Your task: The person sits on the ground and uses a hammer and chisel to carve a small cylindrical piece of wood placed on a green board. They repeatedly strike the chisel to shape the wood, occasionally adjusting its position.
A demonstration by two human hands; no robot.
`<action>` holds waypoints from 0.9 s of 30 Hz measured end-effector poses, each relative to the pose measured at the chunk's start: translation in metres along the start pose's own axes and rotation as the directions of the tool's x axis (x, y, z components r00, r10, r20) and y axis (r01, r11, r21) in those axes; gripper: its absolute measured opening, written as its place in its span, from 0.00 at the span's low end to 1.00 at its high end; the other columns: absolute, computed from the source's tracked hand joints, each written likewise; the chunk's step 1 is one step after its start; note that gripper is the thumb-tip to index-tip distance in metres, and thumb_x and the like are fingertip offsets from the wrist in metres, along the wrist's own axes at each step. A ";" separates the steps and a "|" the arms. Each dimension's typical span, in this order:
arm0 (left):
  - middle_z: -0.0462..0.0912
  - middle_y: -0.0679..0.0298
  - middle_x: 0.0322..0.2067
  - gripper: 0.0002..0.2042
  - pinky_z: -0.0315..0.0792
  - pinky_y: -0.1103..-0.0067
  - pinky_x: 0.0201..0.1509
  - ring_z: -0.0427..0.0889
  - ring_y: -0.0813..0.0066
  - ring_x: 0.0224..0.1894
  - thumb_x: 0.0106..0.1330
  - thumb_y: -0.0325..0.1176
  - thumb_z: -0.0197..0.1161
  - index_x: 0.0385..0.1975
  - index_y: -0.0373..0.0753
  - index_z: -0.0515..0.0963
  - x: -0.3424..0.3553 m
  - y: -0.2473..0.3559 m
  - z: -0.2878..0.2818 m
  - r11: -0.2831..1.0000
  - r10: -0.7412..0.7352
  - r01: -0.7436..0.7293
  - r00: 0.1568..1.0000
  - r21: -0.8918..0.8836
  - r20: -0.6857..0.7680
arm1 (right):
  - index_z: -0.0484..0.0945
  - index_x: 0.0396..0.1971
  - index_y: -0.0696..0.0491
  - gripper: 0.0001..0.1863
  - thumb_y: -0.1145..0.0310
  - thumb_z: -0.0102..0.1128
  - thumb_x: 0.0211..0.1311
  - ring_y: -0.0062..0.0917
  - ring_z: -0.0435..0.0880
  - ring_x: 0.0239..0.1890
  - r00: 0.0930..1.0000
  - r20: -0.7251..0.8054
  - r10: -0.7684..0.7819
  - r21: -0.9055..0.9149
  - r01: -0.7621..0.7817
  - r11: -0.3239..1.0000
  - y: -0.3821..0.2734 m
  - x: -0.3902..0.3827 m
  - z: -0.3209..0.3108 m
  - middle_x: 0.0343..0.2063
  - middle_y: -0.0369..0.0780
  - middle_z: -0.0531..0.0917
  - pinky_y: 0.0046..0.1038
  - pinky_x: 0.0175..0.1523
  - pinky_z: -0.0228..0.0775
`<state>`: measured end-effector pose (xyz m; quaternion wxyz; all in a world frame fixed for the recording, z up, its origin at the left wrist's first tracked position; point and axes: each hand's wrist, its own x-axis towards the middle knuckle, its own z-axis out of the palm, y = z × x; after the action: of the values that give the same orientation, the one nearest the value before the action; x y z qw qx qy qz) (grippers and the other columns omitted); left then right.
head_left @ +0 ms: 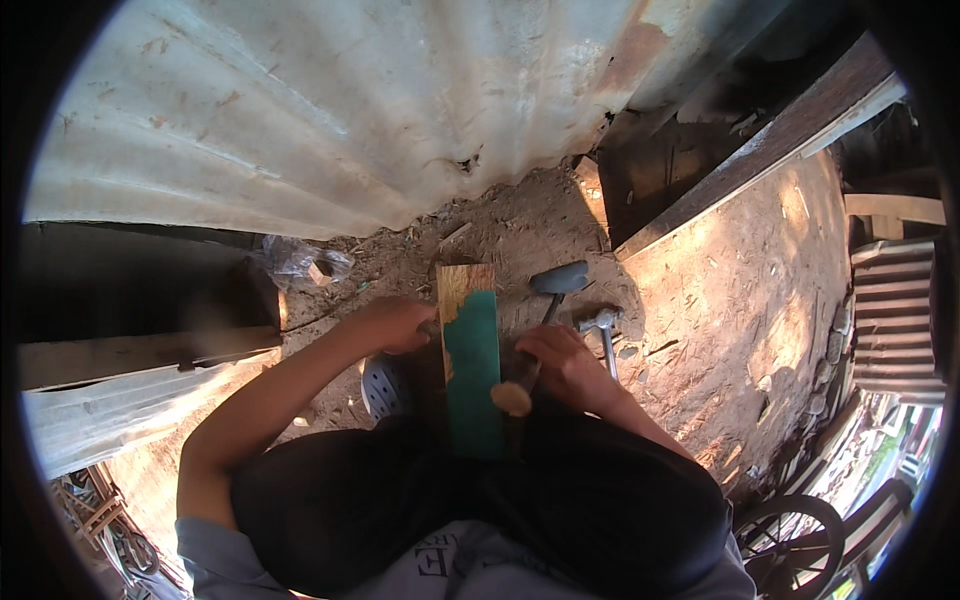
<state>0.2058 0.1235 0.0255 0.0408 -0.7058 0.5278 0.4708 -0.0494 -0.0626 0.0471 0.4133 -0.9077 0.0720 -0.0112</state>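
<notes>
A wooden board (475, 365), partly painted green with bare wood at its far end and left edge, stands in front of me between my legs. My left hand (398, 326) is closed at the board's left edge, near its far end; what its fingers hold is too small to tell. On the board's right side my right hand (568, 362) is wrapped round a hand tool with a dark grey head (559, 278), a thin shaft and a round wooden handle end (512, 399). Just beyond that hand, a metal-headed hammer (602, 322) lies on the ground.
A corrugated metal sheet (330, 110) rises in front. To the right a long timber beam (770, 140) slants over the dirt floor (720, 330). Clear plastic (295, 260) lies at the left. A perforated white shoe (380, 388) shows below my left hand. A wheel (795, 545) stands at lower right.
</notes>
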 end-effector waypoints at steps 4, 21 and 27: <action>0.79 0.54 0.42 0.23 0.73 0.68 0.48 0.79 0.60 0.46 0.57 0.43 0.64 0.52 0.43 0.72 -0.007 0.008 -0.049 0.994 -0.015 0.002 0.993 -0.108 -0.118 | 0.72 0.46 0.60 0.16 0.80 0.61 0.57 0.27 0.79 0.47 0.967 -0.148 0.205 0.397 -0.131 0.908 -0.020 0.026 -0.056 0.41 0.42 0.79 0.29 0.52 0.71; 0.75 0.61 0.52 0.21 0.69 0.69 0.59 0.75 0.64 0.54 0.52 0.39 0.73 0.47 0.44 0.78 -0.023 0.080 -0.094 0.814 0.226 -0.481 0.778 -0.325 -0.586 | 0.76 0.37 0.59 0.15 0.80 0.61 0.45 0.50 0.79 0.39 0.992 -0.113 -0.064 0.270 0.093 0.958 -0.035 0.105 -0.012 0.35 0.52 0.80 0.37 0.42 0.73; 0.79 0.61 0.47 0.15 0.72 0.70 0.55 0.78 0.67 0.50 0.54 0.33 0.70 0.42 0.43 0.80 -0.014 0.071 -0.089 0.716 0.248 -0.568 0.750 -0.406 -0.613 | 0.74 0.45 0.60 0.20 0.76 0.64 0.50 0.45 0.81 0.39 0.971 -0.221 -0.092 0.109 0.118 0.987 -0.033 0.100 -0.018 0.38 0.50 0.81 0.37 0.43 0.74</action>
<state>0.2054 0.0525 0.1159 -0.4243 -0.6427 0.5009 0.3950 0.0523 -0.0689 0.0800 0.4565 -0.8768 0.0674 -0.1356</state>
